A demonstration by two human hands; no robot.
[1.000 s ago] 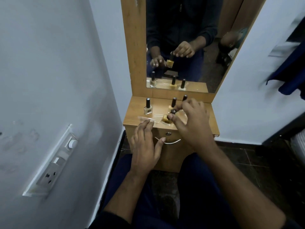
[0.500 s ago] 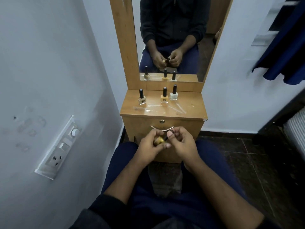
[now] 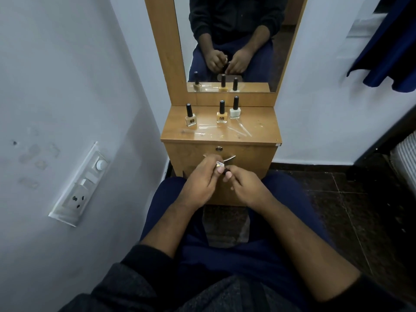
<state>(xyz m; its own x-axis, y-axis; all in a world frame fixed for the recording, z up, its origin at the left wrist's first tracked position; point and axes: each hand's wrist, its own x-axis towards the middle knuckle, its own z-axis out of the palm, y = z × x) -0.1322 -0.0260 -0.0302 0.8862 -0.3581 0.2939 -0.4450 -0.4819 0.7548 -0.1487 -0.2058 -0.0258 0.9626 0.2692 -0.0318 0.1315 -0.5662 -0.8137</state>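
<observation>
Over the lap, the left hand [image 3: 200, 188] curls round a small polish bottle [image 3: 219, 164], while the right hand [image 3: 247, 190] pinches its dark cap [image 3: 225, 171] between thumb and fingertips — the opening step, by the look of it. Next comes a twist of the cap, with the bottle held steady. Beyond, three bottles [image 3: 221, 113] stand on the table [image 3: 258, 129] below the mirror [image 3: 247, 30].

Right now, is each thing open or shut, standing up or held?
held polish bottle, gripped by the left hand.
cap, pinched by the right hand; cannot tell if loosened.
beige bottle, upright, capped.
yellow bottle, upright, capped.
white bottle, upright, capped.
drawer, shut.
</observation>
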